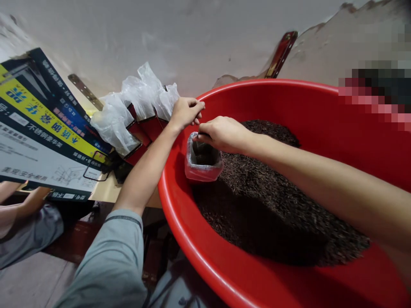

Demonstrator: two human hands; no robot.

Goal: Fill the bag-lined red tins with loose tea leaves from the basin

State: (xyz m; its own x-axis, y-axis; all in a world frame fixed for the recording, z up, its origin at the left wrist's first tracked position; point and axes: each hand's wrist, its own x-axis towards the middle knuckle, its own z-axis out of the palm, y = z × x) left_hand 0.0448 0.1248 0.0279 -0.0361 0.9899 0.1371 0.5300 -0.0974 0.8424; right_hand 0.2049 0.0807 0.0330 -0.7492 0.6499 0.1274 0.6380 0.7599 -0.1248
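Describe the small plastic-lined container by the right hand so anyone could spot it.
Find the big red plastic tub holding dark, loose shreds. Inside its left wall, beneath the right hand, is a small squarish container lined with clear plastic. Its plastic hugs the opening, unlike the translucent bags puffing up from dark-red boxes outside.

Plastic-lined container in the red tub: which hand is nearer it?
Right. The right hand is at the rim of the plastic-lined container; the left hand is farther off, above and left of it in the picture.
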